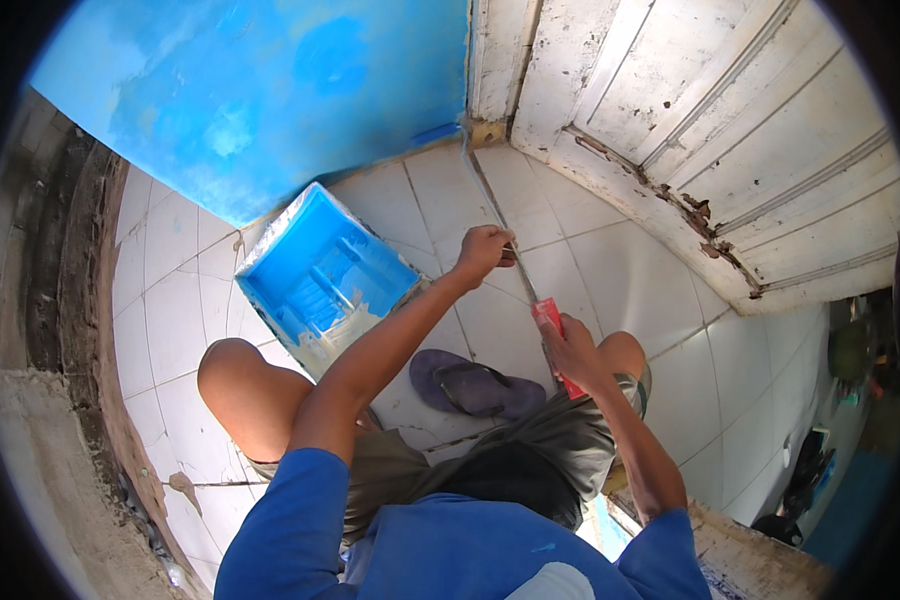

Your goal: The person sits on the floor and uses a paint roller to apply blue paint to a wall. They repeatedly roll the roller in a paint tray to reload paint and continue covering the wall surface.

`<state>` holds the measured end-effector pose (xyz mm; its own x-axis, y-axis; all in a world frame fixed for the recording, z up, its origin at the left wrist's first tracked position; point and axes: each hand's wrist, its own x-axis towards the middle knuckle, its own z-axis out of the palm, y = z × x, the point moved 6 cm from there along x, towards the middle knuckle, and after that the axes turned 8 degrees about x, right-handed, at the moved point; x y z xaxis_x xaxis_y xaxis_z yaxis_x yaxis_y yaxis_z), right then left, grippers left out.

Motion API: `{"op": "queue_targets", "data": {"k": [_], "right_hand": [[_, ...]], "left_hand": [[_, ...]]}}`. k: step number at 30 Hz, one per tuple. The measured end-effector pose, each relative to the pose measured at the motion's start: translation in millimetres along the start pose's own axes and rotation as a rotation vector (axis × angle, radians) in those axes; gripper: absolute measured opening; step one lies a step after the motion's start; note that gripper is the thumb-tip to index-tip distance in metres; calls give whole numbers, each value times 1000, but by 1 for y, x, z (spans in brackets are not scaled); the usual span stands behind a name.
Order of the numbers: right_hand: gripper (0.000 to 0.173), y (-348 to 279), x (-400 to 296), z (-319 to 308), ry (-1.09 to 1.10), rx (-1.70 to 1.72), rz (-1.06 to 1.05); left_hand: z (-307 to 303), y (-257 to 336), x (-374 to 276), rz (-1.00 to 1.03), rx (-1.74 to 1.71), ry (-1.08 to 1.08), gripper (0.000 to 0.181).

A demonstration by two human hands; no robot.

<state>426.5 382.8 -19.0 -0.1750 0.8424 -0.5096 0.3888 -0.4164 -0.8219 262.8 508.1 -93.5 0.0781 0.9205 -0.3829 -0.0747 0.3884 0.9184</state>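
My left hand pinches a thin metal rod near its middle. The rod runs from the wall corner down to my right hand, whose fingers are closed on a red handle or sleeve at its lower end. What kind of tool this is, I cannot tell. A blue paint tray with wet blue paint and pale crusted edges lies on the tiles left of my hands. Blue paint covers the wall above it unevenly, with a darker band at its foot.
Between my knees a dark flip-flop lies on the white tiled floor. A worn white panelled door with a broken lower edge stands at the upper right. Rough masonry borders the left side. Dark objects sit at the far right.
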Motion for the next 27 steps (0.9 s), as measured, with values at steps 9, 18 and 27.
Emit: {"op": "queue_targets", "data": {"k": [9,18,27], "right_hand": [[37,-58,-41,-12,58,61,-27],[37,-94,-80,-40,133,66,-145],[37,-54,-24,-21,239,-47,-327]], "left_hand": [[6,60,-17,190,-98,24,20],[26,171,-65,439,-34,-67,20],[14,168,-55,546,67,84,20]]}}
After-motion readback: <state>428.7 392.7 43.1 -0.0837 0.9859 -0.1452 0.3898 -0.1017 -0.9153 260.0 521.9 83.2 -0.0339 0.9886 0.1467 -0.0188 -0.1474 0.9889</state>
